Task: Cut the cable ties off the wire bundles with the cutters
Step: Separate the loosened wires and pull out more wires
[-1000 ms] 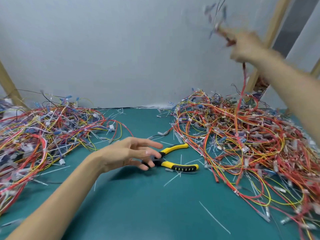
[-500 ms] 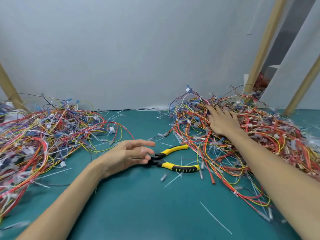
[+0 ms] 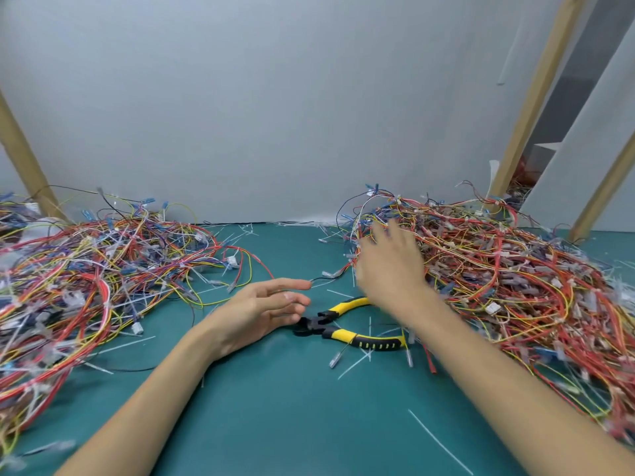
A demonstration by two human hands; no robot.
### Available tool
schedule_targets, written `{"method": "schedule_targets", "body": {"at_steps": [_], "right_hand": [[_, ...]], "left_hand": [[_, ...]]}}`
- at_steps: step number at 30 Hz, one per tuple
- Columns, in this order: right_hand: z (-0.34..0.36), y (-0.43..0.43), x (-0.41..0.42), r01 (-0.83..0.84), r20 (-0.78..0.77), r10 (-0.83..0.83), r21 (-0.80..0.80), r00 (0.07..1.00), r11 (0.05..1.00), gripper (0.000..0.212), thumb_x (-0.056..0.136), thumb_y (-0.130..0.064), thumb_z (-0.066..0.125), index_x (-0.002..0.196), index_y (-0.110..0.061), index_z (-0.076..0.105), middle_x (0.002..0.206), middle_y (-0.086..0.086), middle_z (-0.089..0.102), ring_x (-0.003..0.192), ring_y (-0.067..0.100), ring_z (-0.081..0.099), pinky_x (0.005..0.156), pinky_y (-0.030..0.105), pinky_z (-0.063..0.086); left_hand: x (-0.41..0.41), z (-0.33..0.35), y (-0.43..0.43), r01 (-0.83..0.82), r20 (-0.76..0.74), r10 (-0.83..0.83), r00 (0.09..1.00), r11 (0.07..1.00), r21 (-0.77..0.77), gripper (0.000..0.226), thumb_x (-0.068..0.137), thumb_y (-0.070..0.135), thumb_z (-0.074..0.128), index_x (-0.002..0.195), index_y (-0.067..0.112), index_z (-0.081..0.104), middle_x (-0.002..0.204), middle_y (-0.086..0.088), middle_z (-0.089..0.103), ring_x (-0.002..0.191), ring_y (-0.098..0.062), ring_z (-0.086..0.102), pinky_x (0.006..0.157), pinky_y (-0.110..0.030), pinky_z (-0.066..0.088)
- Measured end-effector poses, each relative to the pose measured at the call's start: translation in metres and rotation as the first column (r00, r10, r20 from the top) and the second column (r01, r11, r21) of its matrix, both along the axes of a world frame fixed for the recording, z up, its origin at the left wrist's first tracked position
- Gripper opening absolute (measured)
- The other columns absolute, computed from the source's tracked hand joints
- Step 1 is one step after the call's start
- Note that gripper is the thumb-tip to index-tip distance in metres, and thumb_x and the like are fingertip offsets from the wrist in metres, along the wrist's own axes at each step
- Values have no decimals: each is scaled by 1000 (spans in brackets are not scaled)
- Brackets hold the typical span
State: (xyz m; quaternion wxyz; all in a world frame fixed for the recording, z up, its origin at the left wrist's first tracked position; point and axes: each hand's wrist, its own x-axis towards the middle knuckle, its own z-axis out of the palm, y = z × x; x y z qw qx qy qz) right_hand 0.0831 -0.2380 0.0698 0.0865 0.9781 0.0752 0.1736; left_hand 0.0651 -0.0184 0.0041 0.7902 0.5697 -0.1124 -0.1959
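Yellow-and-black handles mark the cutters [image 3: 343, 334], which lie on the teal tabletop [image 3: 275, 407] between my two hands, jaws pointing left and handles splayed to the right. My left hand [image 3: 261, 310] rests open beside them, fingers straight and relaxed, tips just short of the cutter head, holding nothing. My right hand [image 3: 391, 266] is blurred over the near-left edge of the right wire pile [image 3: 515, 280]; its fingers look spread and I see nothing pinched in them. A second tangle, the left wire pile [image 3: 86, 280], sits well apart on the far left, and white tie offcuts [image 3: 354, 364] litter the surface around the tool.

I judge the step in hand to be choosing the next bundle. To do it well I should settle on one bundle whose tie I can actually see, pinch it close to that tie, and draw it slowly clear so neighbouring loops don't trail along. Then hand it across, take the cutters by the handles, and slide one blade under the tie alone. The risk is nicking insulation, so the tie must stand proud of the wires before I squeeze.
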Motion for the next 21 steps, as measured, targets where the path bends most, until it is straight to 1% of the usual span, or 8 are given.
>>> {"method": "schedule_targets", "body": {"at_steps": [2, 4, 7, 8, 11, 13, 17, 21], "right_hand": [[-19, 31, -25, -259, 4, 260, 107, 966, 960, 32, 97, -30, 39, 119, -18, 59, 124, 4, 56, 123, 25, 45, 95, 39, 34], [-36, 53, -37, -329, -62, 349, 212, 935, 920, 30, 100, -27, 35, 119, -17, 55, 117, 3, 59, 117, 25, 50, 92, 38, 34], [-51, 57, -34, -239, -132, 290, 304, 948, 922, 42, 102, -27, 30, 142, -17, 37, 133, 4, 55, 128, 26, 44, 98, 40, 33], [-55, 55, -33, -222, -141, 277, 316, 951, 922, 42, 103, -28, 29, 144, -18, 35, 134, 3, 55, 130, 26, 43, 98, 41, 33], [-63, 51, -32, -231, -109, 274, 301, 956, 925, 28, 104, -29, 27, 123, -21, 46, 118, 0, 59, 115, 24, 52, 88, 39, 35], [-67, 52, -33, -232, -91, 266, 281, 960, 931, 27, 104, -30, 27, 114, -21, 49, 113, -1, 60, 108, 24, 54, 85, 39, 36], [-68, 52, -33, -240, -52, 265, 287, 963, 928, 27, 103, -31, 30, 108, -19, 54, 107, 1, 63, 100, 24, 57, 83, 39, 38], [-69, 53, -33, -250, -33, 270, 291, 962, 924, 26, 102, -31, 33, 108, -20, 55, 103, 0, 63, 98, 23, 57, 82, 38, 38]], "left_hand": [[0, 0, -3, -21, 14, 21, 1000, 1000, 11, 30, 87, 4, 57, 116, -2, 62, 89, -11, 68, 76, -16, 65, 74, -24, 55], [-1, 0, -6, -69, 46, 68, 997, 997, 29, 22, 93, -1, 51, 114, -4, 57, 80, -10, 64, 71, -16, 61, 73, -24, 53], [-3, 0, -13, -203, 153, 182, 971, 970, 133, 19, 95, -8, 45, 108, -2, 58, 70, -7, 61, 64, -13, 59, 68, -24, 53], [-4, -1, -16, -262, 219, 219, 951, 946, 193, 21, 95, -10, 43, 106, -1, 58, 69, -6, 61, 61, -12, 58, 64, -23, 53], [-8, -4, -25, -452, 459, 258, 850, 805, 385, 27, 90, -12, 41, 92, 7, 61, 65, -5, 61, 49, -9, 56, 52, -20, 49], [-9, -6, -28, -554, 586, 230, 777, 691, 464, 28, 86, -8, 45, 84, 14, 62, 62, -3, 63, 47, -8, 56, 50, -20, 48], [-11, -6, -29, -666, 706, 204, 678, 578, 472, 23, 84, -2, 50, 84, 16, 64, 67, 0, 67, 58, -7, 60, 60, -21, 49], [-8, -3, -23, -727, 749, 171, 640, 450, 518, 17, 89, 4, 50, 95, 13, 62, 82, -2, 69, 75, -16, 63, 77, -33, 49]]}}
